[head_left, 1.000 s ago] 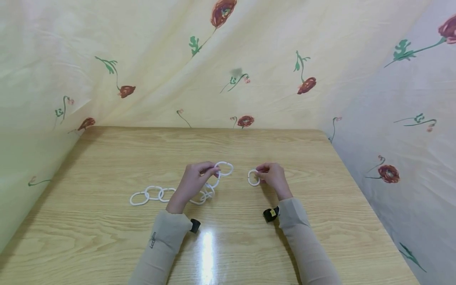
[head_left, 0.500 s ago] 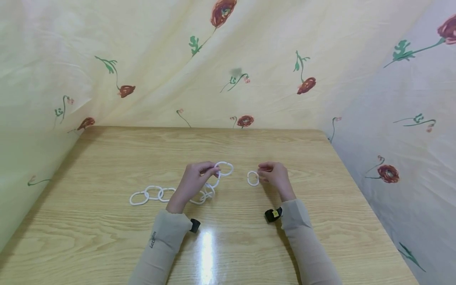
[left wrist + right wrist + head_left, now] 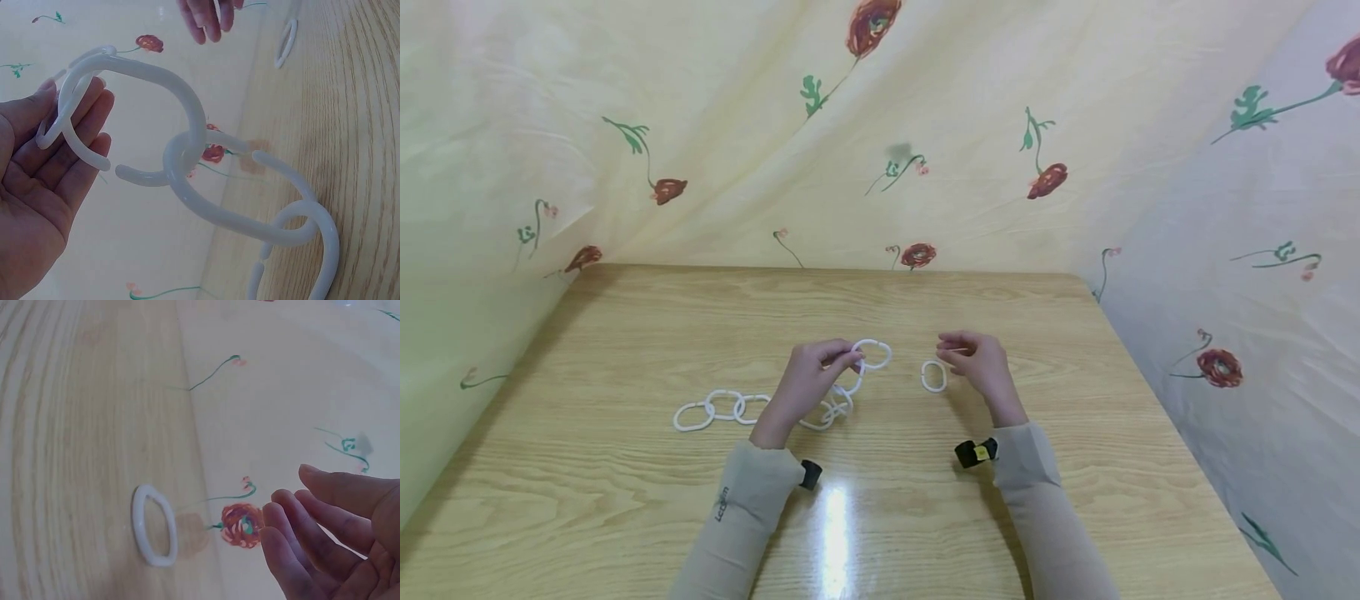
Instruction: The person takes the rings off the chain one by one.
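My left hand (image 3: 811, 377) pinches a link near one end of a white plastic chain (image 3: 219, 215), lifting that end off the table. The links are oval C-shapes with a small gap, hooked through one another; the far end of the chain (image 3: 693, 417) lies on the table to the left, partly hidden by the left wrist. A separate white link (image 3: 934, 377) lies flat on the table, right of the raised end. Just above and beside it, my right hand (image 3: 979, 360) holds nothing, its fingers loosely bent and apart from the link.
The wood-grain table (image 3: 880, 308) spans the view, with a light reflection near the front. Flower-patterned cloth (image 3: 737, 167) hangs behind it and on both sides. A small black device (image 3: 976, 453) sits at each wrist.
The right hand has let go of the single link, which now lies on the table. Its fingers have spread and moved slightly up. The left hand has stayed in place.
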Motion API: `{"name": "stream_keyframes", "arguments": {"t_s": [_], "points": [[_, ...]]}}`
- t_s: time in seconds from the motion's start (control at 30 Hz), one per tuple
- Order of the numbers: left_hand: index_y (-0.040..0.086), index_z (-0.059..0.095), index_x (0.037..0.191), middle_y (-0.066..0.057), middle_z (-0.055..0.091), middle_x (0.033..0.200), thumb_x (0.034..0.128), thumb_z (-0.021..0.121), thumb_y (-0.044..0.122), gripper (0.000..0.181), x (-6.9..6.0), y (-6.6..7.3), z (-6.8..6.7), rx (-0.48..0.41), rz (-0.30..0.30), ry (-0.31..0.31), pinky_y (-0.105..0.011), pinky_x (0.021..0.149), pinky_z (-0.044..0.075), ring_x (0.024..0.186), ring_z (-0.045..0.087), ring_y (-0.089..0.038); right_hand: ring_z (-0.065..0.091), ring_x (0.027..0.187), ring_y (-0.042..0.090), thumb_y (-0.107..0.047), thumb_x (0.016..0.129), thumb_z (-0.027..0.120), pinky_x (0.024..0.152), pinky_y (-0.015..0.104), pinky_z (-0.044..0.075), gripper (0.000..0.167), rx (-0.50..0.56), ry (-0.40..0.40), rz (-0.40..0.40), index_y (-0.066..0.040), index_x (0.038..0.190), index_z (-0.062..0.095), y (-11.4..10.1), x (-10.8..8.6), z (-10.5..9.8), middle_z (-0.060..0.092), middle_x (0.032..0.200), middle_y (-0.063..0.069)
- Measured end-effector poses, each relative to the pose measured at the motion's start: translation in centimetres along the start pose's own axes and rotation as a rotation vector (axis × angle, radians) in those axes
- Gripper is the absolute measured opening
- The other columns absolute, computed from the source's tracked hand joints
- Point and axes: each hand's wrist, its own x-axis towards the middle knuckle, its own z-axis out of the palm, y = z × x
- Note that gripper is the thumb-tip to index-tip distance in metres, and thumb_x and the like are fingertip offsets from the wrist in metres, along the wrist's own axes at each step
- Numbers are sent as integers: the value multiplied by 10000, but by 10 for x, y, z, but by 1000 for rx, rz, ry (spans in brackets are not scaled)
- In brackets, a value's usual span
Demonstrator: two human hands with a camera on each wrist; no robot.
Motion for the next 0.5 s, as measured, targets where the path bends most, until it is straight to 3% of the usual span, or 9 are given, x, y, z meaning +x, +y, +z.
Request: {"name": "stream_keyframes", "arguments": {"t_s": [0.27,0.5], "points": [[-20,714,960,-108,740,839,954,599,122,182,0,-1,1,-3,-18,6,-381,833,591,844,719,-234,679,1003,201,-163,924,668,903,457,562,429,53,-22,-42,-47,1326,572,-10,-7,1,664,1203,197],[5,721,947,-101,740,840,956,599,130,174,1,-2,1,-11,-33,10,-387,829,587,852,716,-223,660,898,40,-159,917,678,895,456,565,426,107,-29,-52,-69,1322,580,-21,-13,2,667,1203,186]]}}
